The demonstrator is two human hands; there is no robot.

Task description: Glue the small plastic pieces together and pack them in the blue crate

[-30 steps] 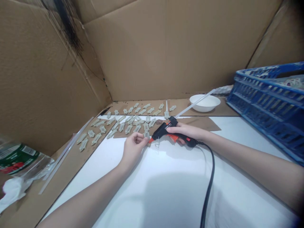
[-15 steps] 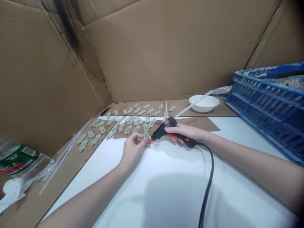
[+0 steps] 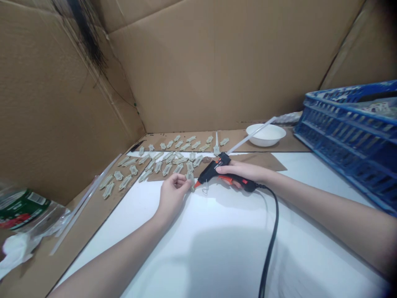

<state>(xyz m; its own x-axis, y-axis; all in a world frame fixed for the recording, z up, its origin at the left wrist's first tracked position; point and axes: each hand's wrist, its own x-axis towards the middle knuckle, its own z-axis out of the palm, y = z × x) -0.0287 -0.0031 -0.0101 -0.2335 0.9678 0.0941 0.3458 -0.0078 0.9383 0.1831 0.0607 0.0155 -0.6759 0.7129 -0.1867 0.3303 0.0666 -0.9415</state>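
My left hand (image 3: 174,192) pinches a small pale frame-shaped piece (image 3: 190,177) between thumb and fingers, above the white table. My right hand (image 3: 240,174) is wrapped round a black and orange glue gun (image 3: 210,171), with a clear glue stick (image 3: 251,135) sticking out of its back end. The orange nozzle points left and down, at the lower end of the held piece; whether they touch cannot be made out. Several similar pale pieces (image 3: 167,169) lie in loose rows on cardboard (image 3: 263,160) beyond my hands.
A white bowl (image 3: 266,135) stands at the back right, beside a blue plastic crate (image 3: 347,140). More clear sticks (image 3: 83,207) lie on cardboard at the left, near a green-labelled plastic container (image 3: 25,209). The black cord (image 3: 273,236) runs toward me. Cardboard walls (image 3: 217,66) enclose the table.
The nozzle now shows slightly more apart from my left fingertips. Both hands keep their grips, and the rest of the view has barely shifted.
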